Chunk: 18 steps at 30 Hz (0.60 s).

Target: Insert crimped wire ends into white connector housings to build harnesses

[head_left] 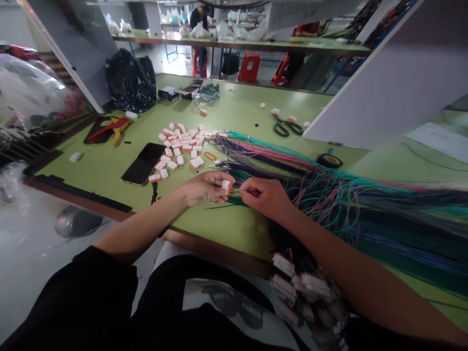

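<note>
My left hand (208,188) holds a small white and orange connector (226,187) between thumb and fingers, above the green table. Just to its right, my right hand (261,195) is closed in a pinch beside the connector; what lies between its fingertips is too small to make out. Beyond my hands, a pile of white and orange connectors (181,144) lies loose, with an orange ring-shaped piece (210,156) near it. Long bundles of green, pink, grey and dark wires (329,183) stretch to the right, their stripped or crimped tips lying near the pile.
A black phone (143,164) lies left of the pile. Red-yellow pliers (115,127) sit farther left. Black scissors (287,126) and a roll of black tape (329,160) are beyond the wires. Finished-looking connectors with wires (303,282) hang at the front edge. A person (198,18) is far back.
</note>
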### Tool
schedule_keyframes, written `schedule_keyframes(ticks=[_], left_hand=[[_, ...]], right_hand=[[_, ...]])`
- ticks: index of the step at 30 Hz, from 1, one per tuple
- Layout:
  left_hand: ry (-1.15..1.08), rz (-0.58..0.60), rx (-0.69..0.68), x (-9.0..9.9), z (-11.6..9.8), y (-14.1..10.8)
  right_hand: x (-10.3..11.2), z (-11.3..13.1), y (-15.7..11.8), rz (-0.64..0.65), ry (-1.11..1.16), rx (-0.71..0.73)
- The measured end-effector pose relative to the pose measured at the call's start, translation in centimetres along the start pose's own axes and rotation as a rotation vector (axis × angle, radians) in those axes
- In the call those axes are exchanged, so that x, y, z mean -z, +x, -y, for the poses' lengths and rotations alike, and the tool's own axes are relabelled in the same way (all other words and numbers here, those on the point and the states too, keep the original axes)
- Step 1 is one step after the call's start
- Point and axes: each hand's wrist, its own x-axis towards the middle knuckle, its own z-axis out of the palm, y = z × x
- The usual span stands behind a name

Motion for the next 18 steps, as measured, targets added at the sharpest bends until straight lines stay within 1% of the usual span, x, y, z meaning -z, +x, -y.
schedule_keyframes(ticks=[4,8,13,18], left_hand=[[0.023,-0.012,-0.01,-0.1,0.2,0.1],[0.083,-0.06,-0.021,-0.4,0.3,0.1],[0.142,-0.1,-0.05,-0.8,0.4,0.1],[0.15,-0.103,-0.036,-1.0,0.5,0.1]], right_hand=[[0.0,0.3,0.0,-0.02,-0.116,0.018],[-0.1,0.3,-0.1,-0.018,-0.251,0.022],[-0.4,0.2,-0.1,-0.008,-0.288,0.033],[-0.6,0.2,0.0,0.055,-0.344,0.025]])
